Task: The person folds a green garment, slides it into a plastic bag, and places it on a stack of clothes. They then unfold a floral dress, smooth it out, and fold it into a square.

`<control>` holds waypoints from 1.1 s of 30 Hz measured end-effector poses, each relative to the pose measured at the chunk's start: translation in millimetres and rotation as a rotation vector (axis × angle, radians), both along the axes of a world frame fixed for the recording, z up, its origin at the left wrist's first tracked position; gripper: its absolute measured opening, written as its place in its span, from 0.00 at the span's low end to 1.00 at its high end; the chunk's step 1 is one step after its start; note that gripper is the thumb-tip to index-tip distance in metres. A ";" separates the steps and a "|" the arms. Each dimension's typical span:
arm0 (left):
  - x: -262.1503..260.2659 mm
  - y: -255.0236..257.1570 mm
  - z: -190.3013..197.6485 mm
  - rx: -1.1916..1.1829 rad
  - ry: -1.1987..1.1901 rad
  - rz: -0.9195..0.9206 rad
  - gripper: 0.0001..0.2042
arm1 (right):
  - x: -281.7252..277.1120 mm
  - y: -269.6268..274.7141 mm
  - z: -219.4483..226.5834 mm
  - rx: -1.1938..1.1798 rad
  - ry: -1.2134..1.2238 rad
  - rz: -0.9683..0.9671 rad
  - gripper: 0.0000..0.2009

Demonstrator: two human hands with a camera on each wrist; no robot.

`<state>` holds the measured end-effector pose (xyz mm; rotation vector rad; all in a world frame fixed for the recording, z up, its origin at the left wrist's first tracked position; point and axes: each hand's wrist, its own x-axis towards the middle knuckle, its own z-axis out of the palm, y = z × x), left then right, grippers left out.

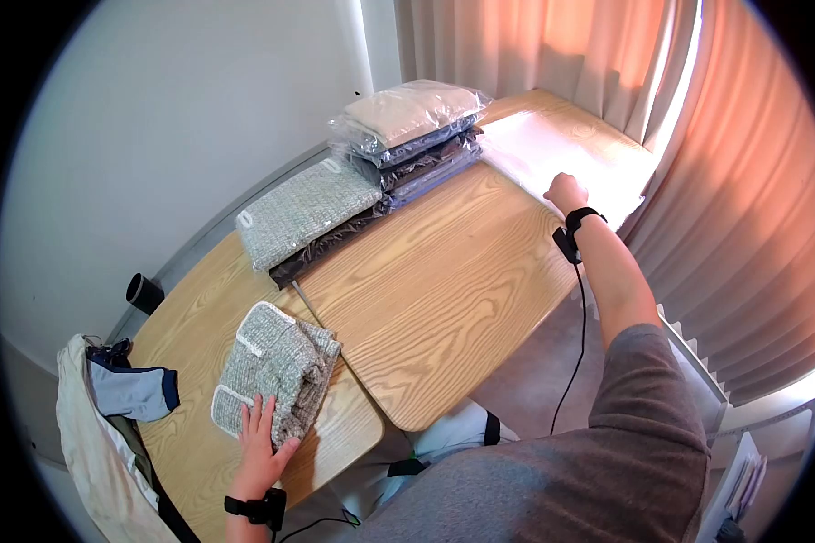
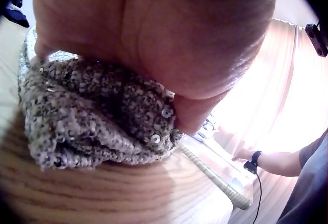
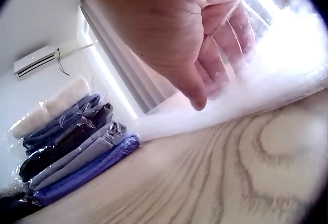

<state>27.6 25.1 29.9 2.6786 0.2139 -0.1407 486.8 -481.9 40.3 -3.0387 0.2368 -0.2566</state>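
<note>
My left hand (image 1: 261, 445) rests with spread fingers on a folded grey tweed-knit cardigan (image 1: 261, 353) with white trim, near the table's front edge. Clear round buttons show on the cardigan's knit (image 2: 97, 106) in the left wrist view, where the palm covers its upper part. At the far right end of the table my right hand (image 1: 567, 193) reaches over a pile of clear plastic bags (image 1: 539, 149), washed out by bright light. From the right wrist view, the fingers of the right hand (image 3: 205, 55) bend loosely down onto the plastic, thumb apart from them.
Bagged folded clothes (image 1: 417, 113) are stacked along the table's back edge, beside another bagged grey knit (image 1: 312, 208). Loose clothes (image 1: 109, 425) lie at the left edge. A black cup (image 1: 145, 293) stands by the wall. A cable (image 1: 578, 353) hangs from the right wrist camera.
</note>
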 end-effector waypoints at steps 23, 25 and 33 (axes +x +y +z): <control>-0.7 21.0 -12.3 -0.106 -0.183 -0.110 0.35 | -135.5 143.4 104.0 1.281 -0.029 0.907 0.10; -1.8 24.1 -3.0 -0.149 -0.185 -0.075 0.34 | -178.6 180.5 114.3 1.250 0.098 1.138 0.07; -31.9 -19.2 70.9 -0.730 -0.602 0.070 0.27 | -293.6 320.6 104.4 1.010 0.445 1.550 0.08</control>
